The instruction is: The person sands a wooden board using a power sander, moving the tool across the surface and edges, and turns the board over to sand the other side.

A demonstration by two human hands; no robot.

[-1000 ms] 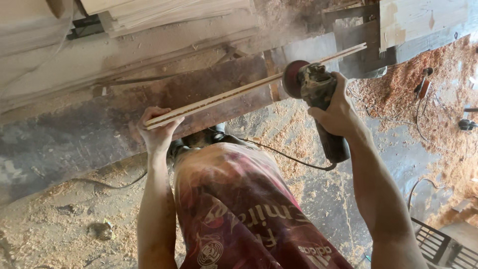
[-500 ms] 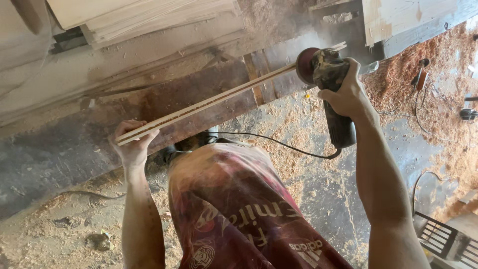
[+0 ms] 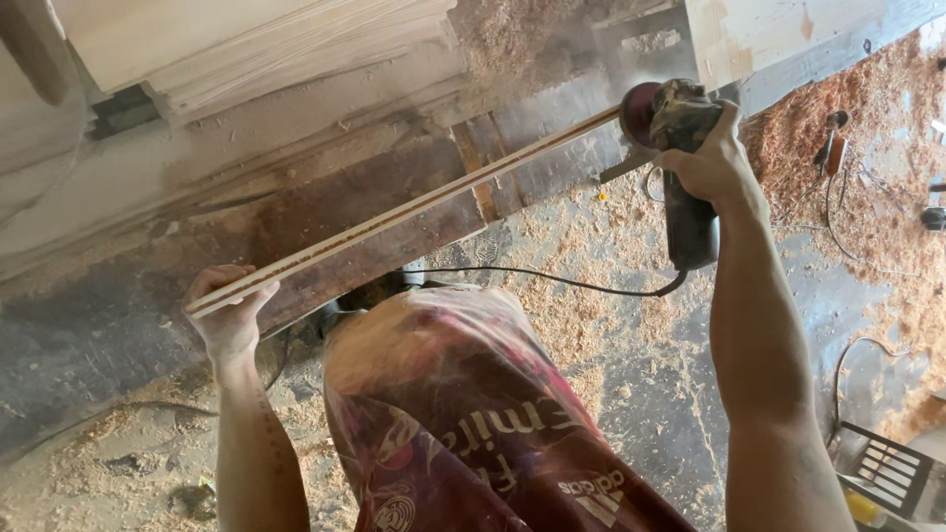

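A long, dusty wooden workbench [image 3: 325, 197] runs across the upper half of the view. On top of it, toward its left end, lies a stack of pale boards [image 3: 246, 49]. Below the workbench, wood shavings [image 3: 552, 256] cover a grey concrete floor [image 3: 650, 394]. Well to the right of the workbench, a loose cable [image 3: 847, 365] curls beside a black slotted crate [image 3: 892, 473].
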